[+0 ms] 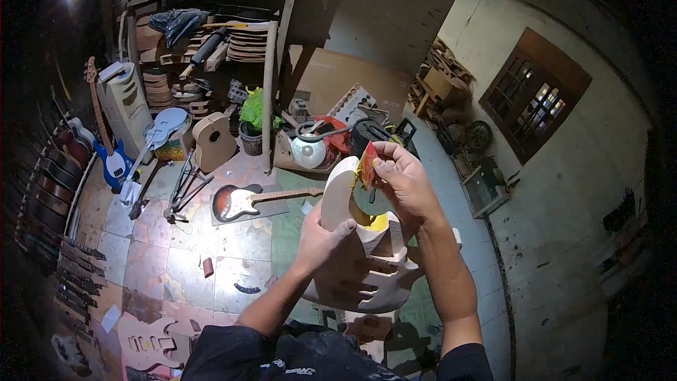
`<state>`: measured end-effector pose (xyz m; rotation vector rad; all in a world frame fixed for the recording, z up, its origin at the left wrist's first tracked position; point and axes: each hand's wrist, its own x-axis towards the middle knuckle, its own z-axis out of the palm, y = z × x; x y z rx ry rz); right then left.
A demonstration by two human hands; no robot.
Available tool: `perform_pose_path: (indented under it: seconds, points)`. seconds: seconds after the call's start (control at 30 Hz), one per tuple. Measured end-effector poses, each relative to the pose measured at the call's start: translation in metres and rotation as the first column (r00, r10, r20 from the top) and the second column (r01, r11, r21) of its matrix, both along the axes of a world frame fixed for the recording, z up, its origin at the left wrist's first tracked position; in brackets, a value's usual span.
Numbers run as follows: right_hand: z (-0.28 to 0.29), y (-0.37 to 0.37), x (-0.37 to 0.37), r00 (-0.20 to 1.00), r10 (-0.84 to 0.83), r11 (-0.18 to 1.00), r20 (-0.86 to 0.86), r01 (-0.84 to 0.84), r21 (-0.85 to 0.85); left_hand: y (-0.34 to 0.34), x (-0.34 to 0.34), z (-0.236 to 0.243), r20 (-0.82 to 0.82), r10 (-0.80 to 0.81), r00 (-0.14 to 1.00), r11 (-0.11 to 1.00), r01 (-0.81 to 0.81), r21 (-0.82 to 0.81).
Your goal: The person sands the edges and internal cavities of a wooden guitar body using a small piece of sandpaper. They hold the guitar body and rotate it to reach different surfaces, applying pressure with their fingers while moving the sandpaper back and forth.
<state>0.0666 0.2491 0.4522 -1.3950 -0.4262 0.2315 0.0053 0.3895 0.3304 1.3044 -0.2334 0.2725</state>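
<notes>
My left hand [321, 240] clamps the unfinished wooden guitar body [352, 254] at its waist above the stool [367, 324], where this stiff, fairly heavy blank seems easiest to steady, while my right hand [402, 180] pinches limp sandpaper [367, 164] against its upper horn.

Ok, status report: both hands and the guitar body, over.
Left hand grips unfinished guitar body, upright. Right hand pinches red sandpaper against its upper edge. Nothing in the way.
</notes>
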Motion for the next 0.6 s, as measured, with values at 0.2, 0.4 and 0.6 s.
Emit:
perform_pose_path:
  seconds: [0.2,0.4,0.6]
  points:
    - [-0.007,-0.005,0.005,0.984,-0.123,0.989,0.132,0.132,-0.061,-0.001,0.004,-0.006,0.000,0.000,1.000,1.000,0.000,0.003]
    - [0.001,-0.006,-0.016,0.800,-0.387,0.902,0.459,0.432,0.007,-0.003,0.005,-0.010,0.011,0.008,1.000,1.000,-0.008,0.008]
    - [-0.013,-0.001,-0.047,0.471,-0.427,0.779,0.772,0.625,0.050,-0.003,0.005,-0.013,0.010,0.047,0.999,0.999,-0.048,0.021]
